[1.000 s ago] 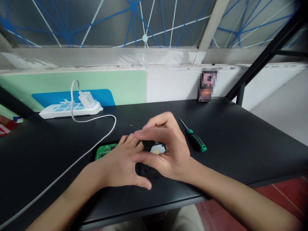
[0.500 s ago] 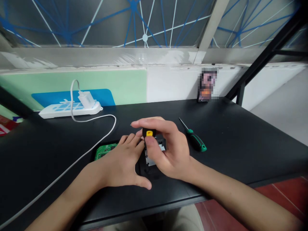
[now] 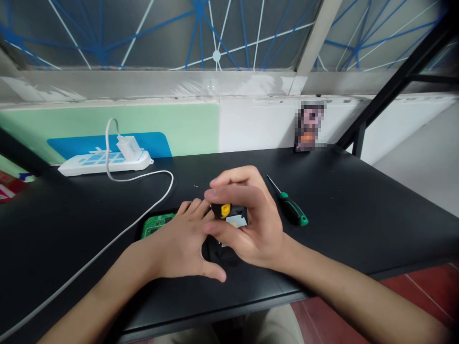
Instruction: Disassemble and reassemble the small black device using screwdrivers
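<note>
My left hand (image 3: 181, 239) lies spread over a black device, its thumb stretched toward the table's front. Beyond its wrist shows a green circuit board (image 3: 158, 223). My right hand (image 3: 251, 215) has its fingers and thumb curled around the black-and-yellow handle of a screwdriver (image 3: 224, 210), held upright. The screwdriver's shaft and tip are hidden behind the hands. Under my right hand a silver metal plate (image 3: 236, 221) shows on the black device (image 3: 224, 255).
A green-and-black screwdriver (image 3: 294, 210) lies to the right. At the back left stands a white power strip (image 3: 107, 165) with a plugged-in charger (image 3: 129, 148); its white cable (image 3: 150, 208) crosses the table. A blurred upright object (image 3: 308, 129) leans on the wall.
My right hand's fingers have shifted around the screwdriver handle, which has turned and moved slightly lower. My left hand has stayed in place.
</note>
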`<state>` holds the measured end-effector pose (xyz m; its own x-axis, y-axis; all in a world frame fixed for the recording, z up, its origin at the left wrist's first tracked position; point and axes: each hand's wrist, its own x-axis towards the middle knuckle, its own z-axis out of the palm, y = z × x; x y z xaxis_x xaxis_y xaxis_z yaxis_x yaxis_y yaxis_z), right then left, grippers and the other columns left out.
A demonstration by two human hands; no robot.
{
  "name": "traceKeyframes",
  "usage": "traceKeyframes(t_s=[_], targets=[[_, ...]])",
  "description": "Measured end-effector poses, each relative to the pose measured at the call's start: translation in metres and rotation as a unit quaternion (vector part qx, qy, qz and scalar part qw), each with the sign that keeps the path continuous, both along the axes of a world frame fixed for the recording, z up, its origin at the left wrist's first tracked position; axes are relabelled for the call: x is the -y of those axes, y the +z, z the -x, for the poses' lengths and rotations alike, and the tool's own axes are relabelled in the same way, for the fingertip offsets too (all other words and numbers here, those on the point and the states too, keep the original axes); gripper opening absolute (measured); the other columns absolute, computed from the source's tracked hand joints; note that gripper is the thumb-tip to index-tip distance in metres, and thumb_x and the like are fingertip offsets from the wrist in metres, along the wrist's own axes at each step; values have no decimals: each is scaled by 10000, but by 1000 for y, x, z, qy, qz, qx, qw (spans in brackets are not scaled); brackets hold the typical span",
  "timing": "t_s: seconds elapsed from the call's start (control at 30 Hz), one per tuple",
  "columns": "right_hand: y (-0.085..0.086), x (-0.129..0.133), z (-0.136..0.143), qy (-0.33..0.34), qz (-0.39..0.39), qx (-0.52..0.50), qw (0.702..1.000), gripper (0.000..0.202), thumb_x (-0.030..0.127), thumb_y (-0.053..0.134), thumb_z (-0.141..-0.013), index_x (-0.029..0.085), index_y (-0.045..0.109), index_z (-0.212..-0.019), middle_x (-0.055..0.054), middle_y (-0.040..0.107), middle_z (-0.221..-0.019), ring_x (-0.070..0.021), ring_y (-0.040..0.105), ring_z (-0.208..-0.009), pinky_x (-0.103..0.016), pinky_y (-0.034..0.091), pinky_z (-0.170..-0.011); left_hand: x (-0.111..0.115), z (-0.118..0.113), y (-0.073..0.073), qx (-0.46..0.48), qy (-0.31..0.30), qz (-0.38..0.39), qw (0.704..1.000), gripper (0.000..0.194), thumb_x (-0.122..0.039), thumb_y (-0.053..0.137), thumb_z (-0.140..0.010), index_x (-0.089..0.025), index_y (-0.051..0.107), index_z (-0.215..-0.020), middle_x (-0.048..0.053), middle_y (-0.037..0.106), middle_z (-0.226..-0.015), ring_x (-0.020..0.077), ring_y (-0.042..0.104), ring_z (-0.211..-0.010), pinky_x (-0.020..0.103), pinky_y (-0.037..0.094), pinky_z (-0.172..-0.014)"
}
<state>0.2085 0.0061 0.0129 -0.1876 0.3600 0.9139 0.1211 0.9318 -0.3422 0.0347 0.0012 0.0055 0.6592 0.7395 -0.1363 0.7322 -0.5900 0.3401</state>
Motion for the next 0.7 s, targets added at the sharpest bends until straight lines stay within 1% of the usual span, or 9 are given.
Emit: traceKeyframes(t_s=[0.1,0.2,0.3,0.37,0.43,0.5,0.6,0.63,0.7], targets=[[3,0,-1,-21,-28,6,999,267,242,796,-839,215,636,-1050,-28,632,-956,-135,649,-880,-249,590,-678,0,0,1,7,-8,8,1000,767,-679,768,-701,-221,626,-1298,126,557,-1397,443,508,-1267,599,382,-1085],[4,1,-1,-28,-27,0,999,244,204,791,-840,201,639,-1031,-20,644,-900,-123,639,-824,-238,577,-658,0,1,1,25,-9,14,1000,802,-678,774,-692,-245,598,-1343,117,536,-1429,433,535,-1234,602,387,-1081],[3,1,0,-17,-18,-3,1000,213,124,699,-882,205,624,-1064,-33,699,-928,-140,666,-861,-264,597,-693,-1,1,0,34,-7,19,999,880,-668,796,-677,-261,537,-1413,127,517,-1456,438,501,-1275,620,372,-1090],[1,2,0,6,0,-9,1000,263,76,600,-902,208,605,-1130,-43,724,-971,-148,692,-888,-285,617,-715,-1,1,-1,39,-6,8,999,940,-664,808,-667,-252,494,-1451,144,479,-1494,457,442,-1333,646,332,-1113],[-2,2,-1,32,22,-13,999,316,67,508,-922,210,588,-1192,-51,735,-1006,-146,713,-884,-304,636,-733,-1,1,-2,40,-9,-11,999,956,-675,819,-652,-241,504,-1444,154,464,-1500,476,391,-1367,667,300,-1124],[-5,3,-2,51,41,-11,998,331,88,441,-951,212,575,-1227,-66,738,-1079,-144,727,-894,-323,651,-756,-1,1,-2,38,-17,-22,999,919,-688,820,-649,-240,546,-1403,151,487,-1467,480,392,-1356,674,292,-1121],[-7,1,-3,66,41,-11,997,285,160,417,-992,207,570,-1229,-101,711,-1199,-176,727,-1024,-365,659,-816,-2,0,0,35,-24,-21,999,862,-696,812,-655,-251,585,-1357,134,511,-1440,464,436,-1311,665,301,-1116],[-7,0,-3,66,33,-12,997,255,191,444,-998,207,573,-1217,-107,700,-1211,-187,721,-1056,-374,658,-828,-1,0,1,31,-21,-18,999,855,-697,812,-652,-252,592,-1348,131,511,-1442,463,446,-1302,662,307,-1113],[-5,-2,-2,44,6,-10,999,198,267,568,-975,216,598,-1163,-98,685,-1163,-198,711,-1055,-368,656,-812,-1,-1,3,19,-10,-9,1000,851,-692,809,-654,-240,596,-1342,137,507,-1451,466,454,-1298,659,317,-1111]])
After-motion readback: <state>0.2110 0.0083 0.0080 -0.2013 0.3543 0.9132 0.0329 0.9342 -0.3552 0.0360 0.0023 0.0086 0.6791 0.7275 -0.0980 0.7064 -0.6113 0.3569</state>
